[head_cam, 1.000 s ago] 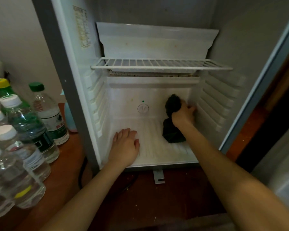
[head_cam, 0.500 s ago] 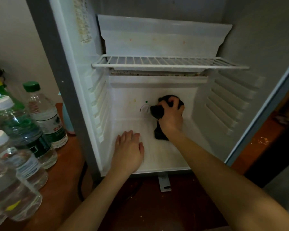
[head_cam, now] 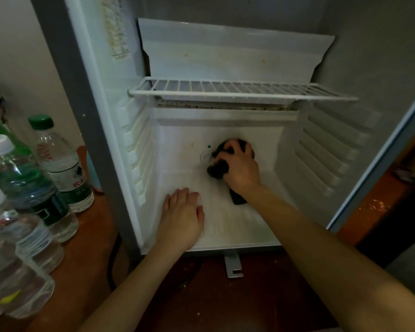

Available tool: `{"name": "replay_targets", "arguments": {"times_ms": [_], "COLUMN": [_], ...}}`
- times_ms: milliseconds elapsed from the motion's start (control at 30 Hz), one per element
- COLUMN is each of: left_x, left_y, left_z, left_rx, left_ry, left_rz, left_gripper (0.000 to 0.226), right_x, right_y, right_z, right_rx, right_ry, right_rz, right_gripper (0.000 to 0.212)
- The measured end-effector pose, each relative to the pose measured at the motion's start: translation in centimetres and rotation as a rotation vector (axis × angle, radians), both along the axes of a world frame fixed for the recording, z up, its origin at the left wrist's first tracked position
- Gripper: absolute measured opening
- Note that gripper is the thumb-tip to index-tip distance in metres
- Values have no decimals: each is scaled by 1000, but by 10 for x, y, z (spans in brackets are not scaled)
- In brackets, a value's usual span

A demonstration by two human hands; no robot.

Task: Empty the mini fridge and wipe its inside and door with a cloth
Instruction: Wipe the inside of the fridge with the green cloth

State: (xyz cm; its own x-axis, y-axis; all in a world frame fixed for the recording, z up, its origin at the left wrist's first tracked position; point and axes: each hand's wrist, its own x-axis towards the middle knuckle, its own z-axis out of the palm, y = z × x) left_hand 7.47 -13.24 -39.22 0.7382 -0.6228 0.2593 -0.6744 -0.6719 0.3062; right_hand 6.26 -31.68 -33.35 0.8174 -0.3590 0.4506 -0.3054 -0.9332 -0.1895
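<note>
The mini fridge (head_cam: 326, 161) stands open and fills most of the view. Its white plastic lining is moulded into horizontal ribs on the left and right walls, and the floor has fine ridges. It sits on a brown wooden surface (head_cam: 225, 298) speckled with small crumbs.

Across the upper part runs a white wire shelf (head_cam: 237, 88) of thin parallel bars. Behind and above it is a smooth plastic panel (head_cam: 225, 56) with a few orange spots. A grimy, speckled strip runs just under the shelf's far edge.

To the left, outside the fridge, clear plastic water bottles (head_cam: 34, 192) stand close together, ribbed, with white, green and yellow caps.

The left hand (head_cam: 182, 219) lies palm down on the near left of the fridge floor. Its fingers are straight and close together, holding nothing.

The right hand (head_cam: 241, 168) reaches to the far wall, low down near where it meets the floor, with its fingers curled over a dark, soft cloth (head_cam: 217, 170). The cloth is bunched under the fingers and palm and pressed against the wall. A crumpled lump bulges out left of the knuckles, and a limp tail hangs below the wrist onto the floor.

A grey metal bracket (head_cam: 233, 265) juts out under the near edge of the fridge. On the far wall, a round dial (head_cam: 203, 157) is partly covered by the cloth's left edge. A small green dot (head_cam: 209, 146) sits just above it.
</note>
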Motion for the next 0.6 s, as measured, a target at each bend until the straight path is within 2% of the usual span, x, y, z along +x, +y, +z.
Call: {"name": "replay_targets", "arguments": {"times_ms": [100, 167, 233, 300, 333, 400, 467, 533, 600], "left_x": [1, 0, -2, -3, -2, -3, -3, -2, -2], "left_y": [1, 3, 5, 5, 5, 4, 4, 3, 3], "left_z": [1, 4, 6, 8, 8, 8, 8, 6, 4], "left_rx": [-1, 1, -10, -17, -14, -11, -14, -17, -12], "left_ry": [10, 9, 14, 24, 28, 28, 19, 12, -3], "left_rz": [-10, -16, -15, -18, -23, -19, -13, -8, 0], "left_gripper": [45, 45, 44, 43, 44, 44, 44, 44, 45], "right_x": [2, 5, 1, -8, -13, -24, -28, -19, -10], "right_y": [0, -3, -5, -7, -8, -10, -8, -6, -3], "right_z": [-2, 10, 22, 30, 31, 32, 36, 32, 20], "right_rx": [-15, 132, 350, 512, 543, 475, 403, 356, 289], "right_ry": [222, 354, 406, 280, 145, -161, -337, -353, -269], "right_rz": [-13, -37, -107, -190, -224, -272, -317, -342, -322], "right_gripper": [27, 30, 33, 34, 38, 42, 49, 56, 59]}}
